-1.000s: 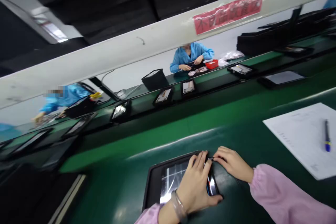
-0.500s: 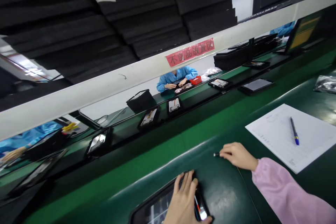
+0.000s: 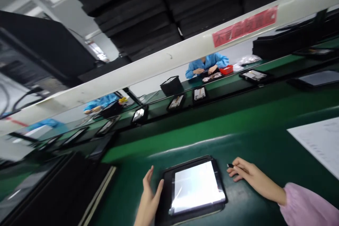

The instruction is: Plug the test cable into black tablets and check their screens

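A flat display panel [image 3: 197,188] with a bright white face lies in a black tray [image 3: 166,183] on the green bench in front of me. My left hand [image 3: 148,194] is at the tray's left edge, its thumb and fingers spread apart, with nothing in it; whether the thumb touches the tray I cannot tell. To the right of the tray, my right hand [image 3: 247,173] pinches a small black cable plug [image 3: 230,165] with its tip pointing left toward the panel. The pink sleeve covers my right forearm.
Stacked black trays [image 3: 60,183] stand at the left. A white paper sheet [image 3: 320,143] lies at the right. Beyond the green belt, trays with panels [image 3: 199,93] line a ledge. A white beam [image 3: 148,65] crosses above. Co-workers in blue sleeves [image 3: 221,60] sit opposite.
My left hand has moved from on top of the tray to its left side, uncovering the white panel. The view has swung left. My right hand still holds the plug.
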### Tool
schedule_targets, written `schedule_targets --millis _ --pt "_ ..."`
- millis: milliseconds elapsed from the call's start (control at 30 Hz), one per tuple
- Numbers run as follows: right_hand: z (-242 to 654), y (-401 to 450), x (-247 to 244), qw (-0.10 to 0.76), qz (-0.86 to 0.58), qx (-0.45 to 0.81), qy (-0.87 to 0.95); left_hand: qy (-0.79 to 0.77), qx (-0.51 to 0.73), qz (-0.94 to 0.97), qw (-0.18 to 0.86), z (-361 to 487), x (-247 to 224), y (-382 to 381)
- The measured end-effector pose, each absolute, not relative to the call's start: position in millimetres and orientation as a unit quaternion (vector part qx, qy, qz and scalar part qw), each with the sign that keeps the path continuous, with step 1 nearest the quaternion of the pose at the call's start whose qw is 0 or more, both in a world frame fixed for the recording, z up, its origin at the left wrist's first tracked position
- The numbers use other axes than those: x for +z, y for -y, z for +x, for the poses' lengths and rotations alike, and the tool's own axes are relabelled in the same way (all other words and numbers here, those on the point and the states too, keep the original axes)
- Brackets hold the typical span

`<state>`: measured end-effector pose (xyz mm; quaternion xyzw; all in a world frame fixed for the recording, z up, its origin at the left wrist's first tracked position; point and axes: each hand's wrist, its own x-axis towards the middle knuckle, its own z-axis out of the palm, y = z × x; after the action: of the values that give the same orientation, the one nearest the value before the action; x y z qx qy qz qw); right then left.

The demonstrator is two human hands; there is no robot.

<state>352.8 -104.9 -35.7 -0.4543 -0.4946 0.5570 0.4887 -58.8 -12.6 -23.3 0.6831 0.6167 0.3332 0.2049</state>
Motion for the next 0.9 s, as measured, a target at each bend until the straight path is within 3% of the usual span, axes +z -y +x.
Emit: schedule_targets --millis 100,300,567,700,900 --pt "338 108 -35 0.468 -0.412 0.650 0.435 -0.607 0.346 0.652 0.293 -66 -43 28" --pt "325 107 -13 0.471 -0.397 0.688 0.383 -0.589 0.368 0.653 0.303 -41 -55 37" --pt "331 94 -4 0.447 -0.521 0.543 0.483 -0.579 0.402 0.631 0.323 -14 -58 35" --pt "328 85 -2 0.440 -0.526 0.529 0.500 -0.563 0.424 0.614 0.355 0 -60 33" --pt "366 88 -28 0.469 -0.625 0.427 0.455 -0.546 0.458 0.581 0.392 9 -56 33"
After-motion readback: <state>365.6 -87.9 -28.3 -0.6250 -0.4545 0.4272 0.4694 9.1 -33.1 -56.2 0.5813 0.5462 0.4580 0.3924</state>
